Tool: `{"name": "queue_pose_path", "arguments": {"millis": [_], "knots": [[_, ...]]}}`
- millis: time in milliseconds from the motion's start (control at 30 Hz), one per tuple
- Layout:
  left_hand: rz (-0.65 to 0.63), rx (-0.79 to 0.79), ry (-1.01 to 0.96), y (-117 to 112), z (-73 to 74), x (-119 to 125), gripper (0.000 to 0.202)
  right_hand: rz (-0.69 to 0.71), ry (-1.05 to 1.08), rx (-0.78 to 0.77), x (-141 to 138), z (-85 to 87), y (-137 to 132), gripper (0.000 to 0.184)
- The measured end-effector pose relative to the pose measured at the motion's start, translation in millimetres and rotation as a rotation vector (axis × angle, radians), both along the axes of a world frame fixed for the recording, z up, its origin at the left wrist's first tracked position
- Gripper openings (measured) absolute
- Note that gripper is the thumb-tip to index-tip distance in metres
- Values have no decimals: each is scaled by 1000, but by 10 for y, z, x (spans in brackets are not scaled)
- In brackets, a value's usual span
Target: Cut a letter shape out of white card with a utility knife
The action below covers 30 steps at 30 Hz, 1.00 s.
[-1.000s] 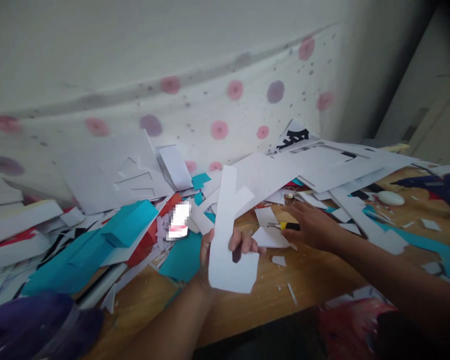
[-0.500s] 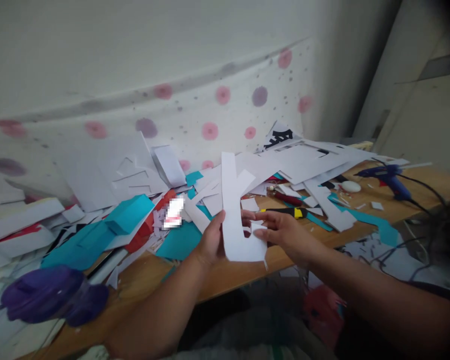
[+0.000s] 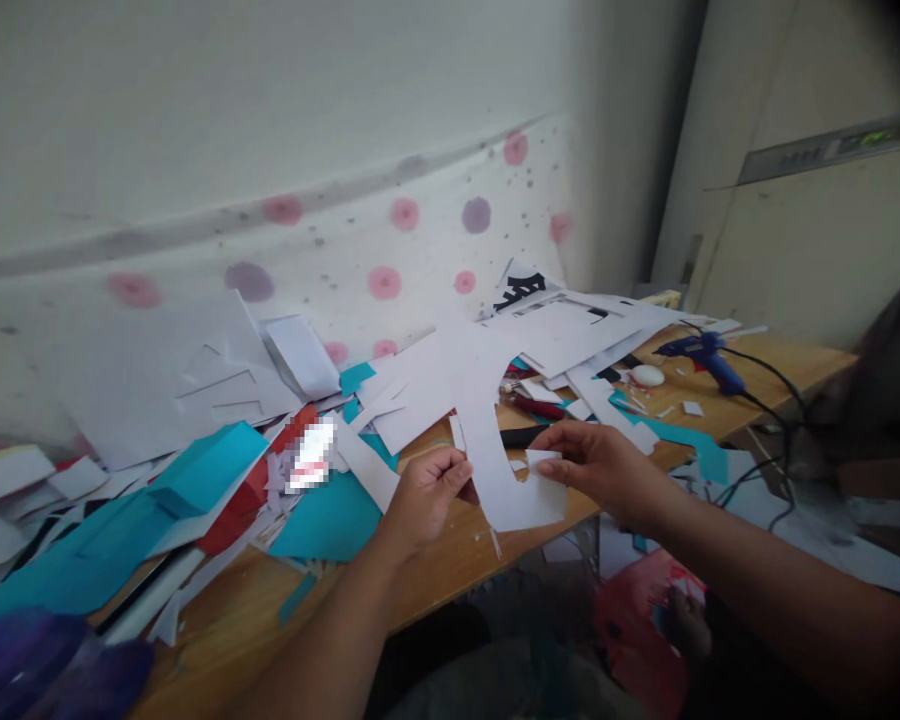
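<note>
Between my hands, above the front of the table, is a white cut-out letter-like piece [image 3: 487,460] of card or thin board, with a long stem and a curved foot. My left hand [image 3: 431,495] is closed on the stem's left edge, thumb on top. My right hand [image 3: 600,465] pinches the end of the foot between thumb and fingers. A thin loose strip hangs from the lower edge. The stem's upper end blends into white sheets behind it. Behind my right fingers lies a black-handled cutter [image 3: 521,437], partly hidden.
A blue glue gun [image 3: 709,358] with a black cable lies at the right on the wooden table [image 3: 270,640]. White sheets [image 3: 570,335] and turquoise pieces [image 3: 326,515] cover the back and left. A purple object [image 3: 52,660] is at the lower left. Scraps lie on the floor.
The white piece has turned, so its stem leans and its curve shows more. My left hand now grips with the thumb on top. The whole view has shifted to the right.
</note>
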<state>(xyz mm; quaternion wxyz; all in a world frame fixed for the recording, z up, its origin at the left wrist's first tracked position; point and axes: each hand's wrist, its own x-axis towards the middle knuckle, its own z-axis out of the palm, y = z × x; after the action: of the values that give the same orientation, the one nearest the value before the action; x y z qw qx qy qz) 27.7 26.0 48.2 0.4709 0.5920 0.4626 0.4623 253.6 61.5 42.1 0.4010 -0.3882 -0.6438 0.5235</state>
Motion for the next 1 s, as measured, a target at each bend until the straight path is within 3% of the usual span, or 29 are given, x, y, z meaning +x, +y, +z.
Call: {"name": "queue_pose_path", "arguments": {"millis": [300,433,600,767,900,1000], "knots": [[-85,-55,-47,40,-75,100,30,-58,-23,24,168,-120,40,21],[-60,-65,-136,49,-42,172,30,11,-12,-24,167,-189,40,18],[143,-63,-312,127,67,290,46,123,-101,-33,93,-173,-38,16],[301,-39,-470,322,241,300,47,158,-368,135,96,-94,-83,12],[504,88,-576,585,435,-17,32,170,-499,198,197,-126,-4,14],[597,169,-624,722,527,-368,27,108,-465,169,300,-107,63,16]]}}
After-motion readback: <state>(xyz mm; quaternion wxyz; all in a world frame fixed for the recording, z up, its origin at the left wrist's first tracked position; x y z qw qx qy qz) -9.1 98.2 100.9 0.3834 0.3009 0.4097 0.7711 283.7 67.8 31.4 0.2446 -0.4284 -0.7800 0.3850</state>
